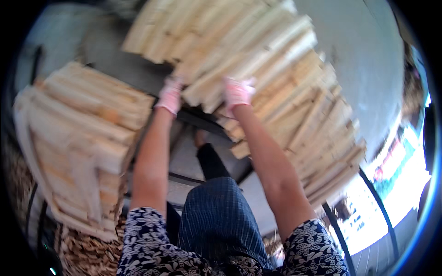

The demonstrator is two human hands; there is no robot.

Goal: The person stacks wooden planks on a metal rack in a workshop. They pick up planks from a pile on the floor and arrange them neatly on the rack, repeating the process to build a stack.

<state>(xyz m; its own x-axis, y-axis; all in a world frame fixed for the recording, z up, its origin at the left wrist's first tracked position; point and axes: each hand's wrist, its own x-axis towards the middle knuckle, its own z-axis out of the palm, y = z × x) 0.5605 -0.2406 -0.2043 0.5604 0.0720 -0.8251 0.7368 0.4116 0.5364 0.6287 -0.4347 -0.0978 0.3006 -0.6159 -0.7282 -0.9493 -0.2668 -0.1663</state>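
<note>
Many pale wooden slats (271,53): These lay side by side in a broad, fanned layer ahead of the person, spreading from the top of the view down toward the right, their near ends ragged.

Left hand (170,95): In a pinkish-white glove, it was at the near ends of the slats, toward their left part; blur hid the fingers, so how far they were spread, and whether they gripped wood, could not be made out.

Right hand (237,94): In a matching glove, it lay against the slats farther right, one digit sticking out sideways; whether the others curled around any wood could not be judged.

Handling: Each slat looked stiff and fairly light alone; the whole layer would likely be heavy and loose, apt to slide apart, with rough ends. The surest hold seemed to be several slats squeezed together from both sides.

Under the near ends: A dark bar (202,121) showed, with grey floor (184,154) below.

To the left: A second wood stack (87,133) stood apart, wood scraps (87,248) heaped beneath.

Clothing: Leaf-patterned sleeves (143,234) and a blue checked apron (218,211).
</note>
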